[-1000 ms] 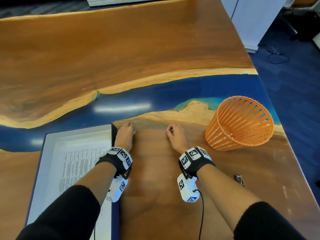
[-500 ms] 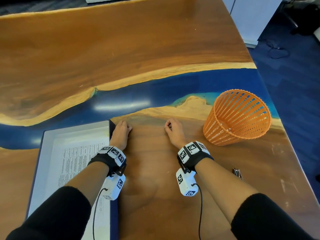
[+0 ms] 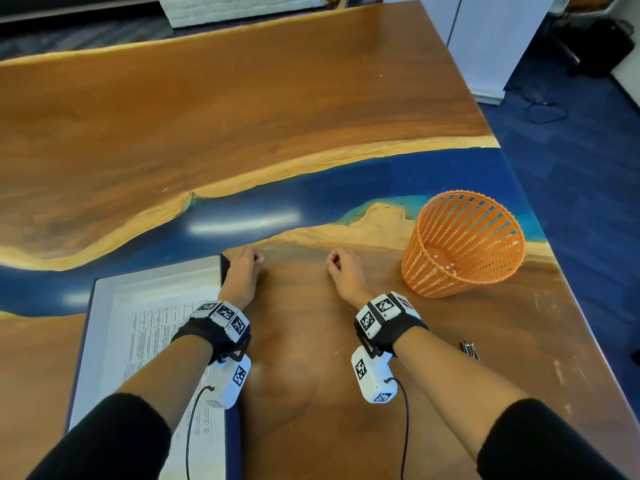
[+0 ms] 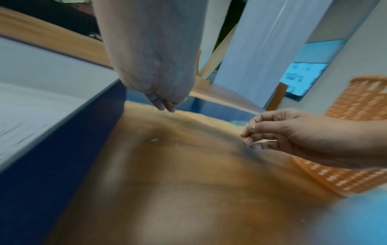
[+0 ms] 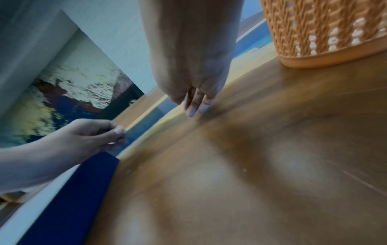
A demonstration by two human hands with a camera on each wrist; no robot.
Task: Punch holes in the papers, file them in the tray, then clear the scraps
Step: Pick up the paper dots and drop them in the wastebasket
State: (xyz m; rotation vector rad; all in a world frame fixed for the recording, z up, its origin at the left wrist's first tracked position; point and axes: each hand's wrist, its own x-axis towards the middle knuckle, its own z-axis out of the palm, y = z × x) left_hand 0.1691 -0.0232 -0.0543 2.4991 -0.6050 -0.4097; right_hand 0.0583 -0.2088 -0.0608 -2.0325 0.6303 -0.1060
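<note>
A blue tray (image 3: 104, 306) with printed papers (image 3: 156, 341) in it lies at my near left. My left hand (image 3: 254, 259) sits on the table by the tray's far right corner. Its thumb and fingertips (image 5: 117, 132) pinch together, with a pale bit showing between them. My right hand (image 3: 332, 263) rests a little to the right with fingers curled, pinching a thin pale paper scrap (image 4: 263, 141). One small white scrap (image 4: 154, 140) lies on the wood between the hands. The orange mesh basket (image 3: 464, 244) stands upright to the right of my right hand, with white bits on its bottom.
A small metal clip (image 3: 469, 348) lies near the table's right edge, beside my right forearm. The table edge runs close behind the basket, with blue carpet below. Wide wood and blue resin surface stretches beyond the hands.
Both hands stay at the same spot between tray and basket. Their fingers have curled in a little tighter into pinches.
</note>
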